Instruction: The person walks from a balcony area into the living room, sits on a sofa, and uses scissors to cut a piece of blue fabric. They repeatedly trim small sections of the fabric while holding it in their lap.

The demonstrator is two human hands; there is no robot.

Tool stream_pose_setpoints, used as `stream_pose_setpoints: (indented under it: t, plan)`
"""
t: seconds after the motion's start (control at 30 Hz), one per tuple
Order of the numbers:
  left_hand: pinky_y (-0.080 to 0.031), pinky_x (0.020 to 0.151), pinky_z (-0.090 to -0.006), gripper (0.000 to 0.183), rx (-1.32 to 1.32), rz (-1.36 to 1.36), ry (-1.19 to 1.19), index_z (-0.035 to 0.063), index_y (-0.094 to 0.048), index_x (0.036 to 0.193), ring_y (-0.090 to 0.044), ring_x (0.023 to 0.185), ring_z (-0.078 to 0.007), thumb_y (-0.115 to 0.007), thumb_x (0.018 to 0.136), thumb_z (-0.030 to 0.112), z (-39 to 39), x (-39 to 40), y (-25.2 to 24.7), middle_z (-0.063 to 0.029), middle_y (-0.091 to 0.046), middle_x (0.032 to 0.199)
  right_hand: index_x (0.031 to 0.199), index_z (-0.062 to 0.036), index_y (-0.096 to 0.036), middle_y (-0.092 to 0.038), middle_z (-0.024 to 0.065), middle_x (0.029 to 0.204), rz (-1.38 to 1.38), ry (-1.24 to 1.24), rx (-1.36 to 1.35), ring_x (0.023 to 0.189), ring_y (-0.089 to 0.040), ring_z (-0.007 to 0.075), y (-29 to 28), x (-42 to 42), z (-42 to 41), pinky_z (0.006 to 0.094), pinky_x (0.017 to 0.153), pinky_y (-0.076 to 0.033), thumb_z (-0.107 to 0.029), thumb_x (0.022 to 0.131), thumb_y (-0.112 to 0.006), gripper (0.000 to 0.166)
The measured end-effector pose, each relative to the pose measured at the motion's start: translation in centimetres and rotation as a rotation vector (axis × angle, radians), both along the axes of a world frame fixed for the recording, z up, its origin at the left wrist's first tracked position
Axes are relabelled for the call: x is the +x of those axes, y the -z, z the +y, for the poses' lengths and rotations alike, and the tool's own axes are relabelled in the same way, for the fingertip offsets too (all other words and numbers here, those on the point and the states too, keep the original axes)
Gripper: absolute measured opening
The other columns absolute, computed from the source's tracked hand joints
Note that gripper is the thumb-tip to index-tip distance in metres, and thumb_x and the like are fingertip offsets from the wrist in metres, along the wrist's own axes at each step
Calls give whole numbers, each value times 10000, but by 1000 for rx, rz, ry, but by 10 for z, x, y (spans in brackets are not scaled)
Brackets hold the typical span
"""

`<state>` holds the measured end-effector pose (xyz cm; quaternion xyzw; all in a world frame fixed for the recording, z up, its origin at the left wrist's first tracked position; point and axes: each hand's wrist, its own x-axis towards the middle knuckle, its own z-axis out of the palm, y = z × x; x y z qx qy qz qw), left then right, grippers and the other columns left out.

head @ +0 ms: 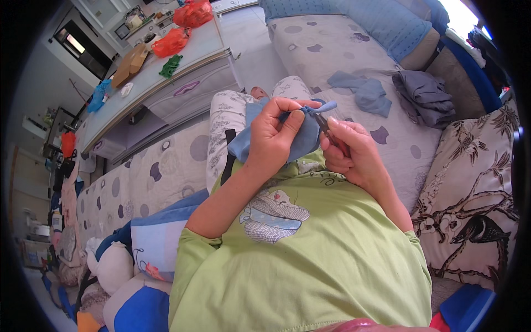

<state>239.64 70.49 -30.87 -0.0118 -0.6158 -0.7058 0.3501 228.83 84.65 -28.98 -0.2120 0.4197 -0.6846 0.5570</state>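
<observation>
My left hand [276,135] pinches a piece of blue cloth [305,139] between thumb and forefinger, above my lap. A narrow blue strip [325,108] sticks out to the right from the pinched spot. In my right hand [352,151] is a small dark hand tool [327,129], which looks like thread snips. Its tip reaches the cloth just below the strip; whether the blades are touching it I cannot tell. My fingers cover most of the tool's handle. The rest of the cloth hangs over my patterned trousers [226,124], and a black strap [229,157] lies at its left.
Crumpled blue cloth [367,91] and a folded grey garment [427,97] lie on the spotted sofa cover [315,54] to the right. A bird-print cushion [468,199] stands beside my right arm. Ahead left, a low table [199,54] holds red plastic bags [172,41] and a cardboard box [130,66].
</observation>
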Motion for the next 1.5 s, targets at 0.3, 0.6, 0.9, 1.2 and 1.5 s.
stream_pose_setpoints:
  t: [0.3,0.6,0.9,1.2,1.5]
  plan:
    - [-460,768,-201,40,-31,9,-6,20,-490,990,-556,891,-68,-491,950,19,2,1,0,-143,-628,1127,753,-6,-560,-404,-18,523,61,29,62,372,-264,37,-2,3,-1,211,345,-187,-295,953,-511,354]
    - [-478,818,-238,53,-82,-3,17,18,-491,1002,-579,939,-113,-492,949,21,2,3,2,-156,-613,1145,756,-15,-563,-396,-23,520,82,32,45,378,-264,38,-1,3,-1,209,348,-188,-301,960,-498,357]
    - [-475,804,-241,61,-137,-32,-32,10,-518,991,-571,911,-106,-531,935,30,3,3,6,-116,-620,1076,731,-41,-572,-421,-47,534,73,47,17,410,-285,24,-1,4,-2,202,369,-195,-298,933,-566,327]
    - [-471,668,-256,96,-410,-21,-267,12,-550,917,-590,726,-151,-623,862,38,2,2,8,-93,-634,861,713,-41,-565,-420,-48,524,43,39,-18,403,-294,20,-1,4,-3,198,363,-200,-266,931,-571,313]
    - [-466,626,-283,106,-560,7,-300,15,-542,893,-586,686,-205,-632,836,11,5,2,0,-98,-615,816,693,-37,-549,-397,-31,491,-29,1,-55,380,-286,41,4,1,-4,209,360,-209,-275,946,-538,348]
